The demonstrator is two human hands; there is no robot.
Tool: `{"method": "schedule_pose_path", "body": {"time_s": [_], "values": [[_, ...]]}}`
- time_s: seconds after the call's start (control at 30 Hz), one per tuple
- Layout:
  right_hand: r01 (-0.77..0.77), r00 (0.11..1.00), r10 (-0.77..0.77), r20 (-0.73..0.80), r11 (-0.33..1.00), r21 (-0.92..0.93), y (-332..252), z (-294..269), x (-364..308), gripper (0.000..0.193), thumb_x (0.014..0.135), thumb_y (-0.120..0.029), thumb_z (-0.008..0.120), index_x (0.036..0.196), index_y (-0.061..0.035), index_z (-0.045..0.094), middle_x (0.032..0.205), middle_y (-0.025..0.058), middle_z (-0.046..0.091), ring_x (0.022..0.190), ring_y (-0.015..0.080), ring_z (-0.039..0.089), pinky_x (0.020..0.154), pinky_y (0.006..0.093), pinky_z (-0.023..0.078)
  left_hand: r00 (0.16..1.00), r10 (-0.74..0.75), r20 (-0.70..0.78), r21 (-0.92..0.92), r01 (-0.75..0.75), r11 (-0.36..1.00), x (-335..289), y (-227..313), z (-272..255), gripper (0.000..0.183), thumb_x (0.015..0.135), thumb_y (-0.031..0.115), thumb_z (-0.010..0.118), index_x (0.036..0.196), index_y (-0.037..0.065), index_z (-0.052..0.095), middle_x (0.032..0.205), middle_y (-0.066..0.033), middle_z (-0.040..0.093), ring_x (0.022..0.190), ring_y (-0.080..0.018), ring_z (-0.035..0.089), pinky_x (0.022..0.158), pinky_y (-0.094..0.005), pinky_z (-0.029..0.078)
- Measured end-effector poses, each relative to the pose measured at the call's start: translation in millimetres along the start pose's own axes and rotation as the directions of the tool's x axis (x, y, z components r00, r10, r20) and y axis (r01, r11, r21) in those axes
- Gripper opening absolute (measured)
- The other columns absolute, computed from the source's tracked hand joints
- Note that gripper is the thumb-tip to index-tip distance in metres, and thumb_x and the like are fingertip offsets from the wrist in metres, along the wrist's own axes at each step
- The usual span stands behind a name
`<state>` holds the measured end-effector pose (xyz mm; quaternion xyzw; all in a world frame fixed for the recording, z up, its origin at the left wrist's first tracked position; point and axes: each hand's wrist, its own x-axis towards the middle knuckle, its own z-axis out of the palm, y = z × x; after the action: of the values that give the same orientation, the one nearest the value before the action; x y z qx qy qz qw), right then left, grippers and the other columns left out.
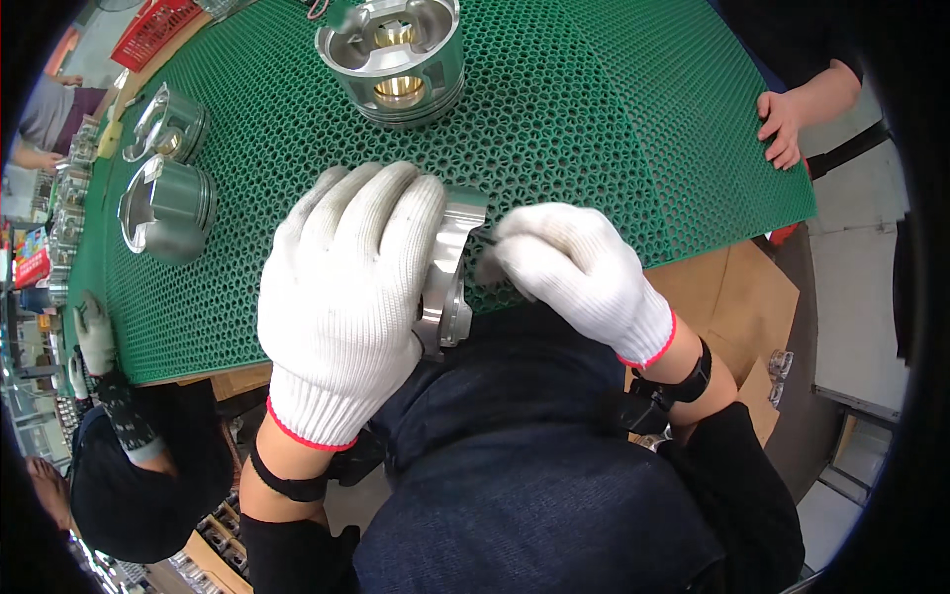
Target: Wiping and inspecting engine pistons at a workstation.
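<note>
My left hand (346, 287), in a white knit glove with a red cuff edge, is wrapped over a metal piston (452, 247) at the table's near edge. The piston lies tilted on its side, and most of it is hidden under the glove. Just right of it, my right hand (574, 262), gloved alike, is closed in a pinch. A thin dark bit shows at its fingertips beside the piston's open end; what it is I cannot make out. Beyond my hands stands another piston (396, 64) with brass-coloured bores.
A green honeycomb mat (554, 109) covers the table. Two pistons, one nearer (168, 208) and one farther (166, 124), lie on its left. A red basket (153, 35) is at the far left. A person's bare hand (782, 129) rests at the right edge; a gloved co-worker's hand (94, 337) is at left.
</note>
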<state>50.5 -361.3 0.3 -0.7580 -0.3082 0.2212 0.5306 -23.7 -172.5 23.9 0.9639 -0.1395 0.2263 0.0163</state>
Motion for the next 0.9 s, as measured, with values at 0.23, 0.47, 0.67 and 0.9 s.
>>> {"method": "schedule_pose_path", "body": {"time_s": [0.23, 0.47, 0.67, 0.9], "values": [[0.361, 0.92, -0.39, -0.038, 0.882, -0.304, 12.7, 8.3, 2.4, 0.018, 0.083, -0.023, 0.064, 0.078, -0.0066, 0.065, 0.069, 0.0098, 0.062, 0.06, 0.0277, 0.063, 0.055, 0.0354, 0.052, 0.997, -0.038, 0.072, -0.033, 0.041, 0.999, 24.1, 1.0, 0.4, 0.04, 0.075, 0.023, 0.068, 0.112, 0.009, 0.061, 0.111, -0.0111, 0.064, 0.107, -0.0336, 0.059, 0.092, -0.0415, 0.047], [0.418, 0.908, -0.3, 0.292, 0.626, -0.658, -1.1, 0.1, 5.6, 0.019, 0.084, -0.027, 0.063, 0.075, -0.0099, 0.064, 0.064, 0.0074, 0.059, 0.054, 0.0255, 0.062, 0.048, 0.035, 0.051, 0.919, -0.141, 0.367, 0.035, 0.137, 0.99, 65.5, -19.2, 3.1, 0.035, 0.077, 0.015, 0.064, 0.112, 0.011, 0.063, 0.098, -0.0153, 0.067, 0.089, -0.0351, 0.067, 0.078, -0.0424, 0.054], [0.315, 0.91, -0.402, -0.101, 0.829, -0.462, 24.9, -29.6, -1.0, 0.009, 0.081, -0.014, 0.063, 0.082, -0.0052, 0.066, 0.066, 0.0104, 0.059, 0.059, 0.0282, 0.061, 0.054, 0.0362, 0.048, 0.956, -0.295, 0.006, -0.374, 0.275, 0.886, 16.5, -48.4, -1.2, 0.052, 0.078, 0.007, 0.068, 0.129, 0.008, 0.055, 0.099, -0.011, 0.065, 0.092, -0.023, 0.066, 0.08, -0.0327, 0.054], [0.074, 0.911, -0.372, -0.18, 0.576, -0.814, 61.9, -35.1, 2.7, 0.007, 0.082, -0.012, 0.064, 0.083, -0.0044, 0.065, 0.073, 0.0101, 0.061, 0.061, 0.0298, 0.059, 0.059, 0.0373, 0.046, 0.869, -0.492, 0.054, -0.04, 0.495, 0.868, -119.4, -62.1, -9.8, 0.082, 0.071, 0.002, 0.073, 0.144, 0.0, 0.034, 0.092, -0.0182, 0.065, 0.078, -0.0321, 0.066, 0.07, -0.0377, 0.053]]}}
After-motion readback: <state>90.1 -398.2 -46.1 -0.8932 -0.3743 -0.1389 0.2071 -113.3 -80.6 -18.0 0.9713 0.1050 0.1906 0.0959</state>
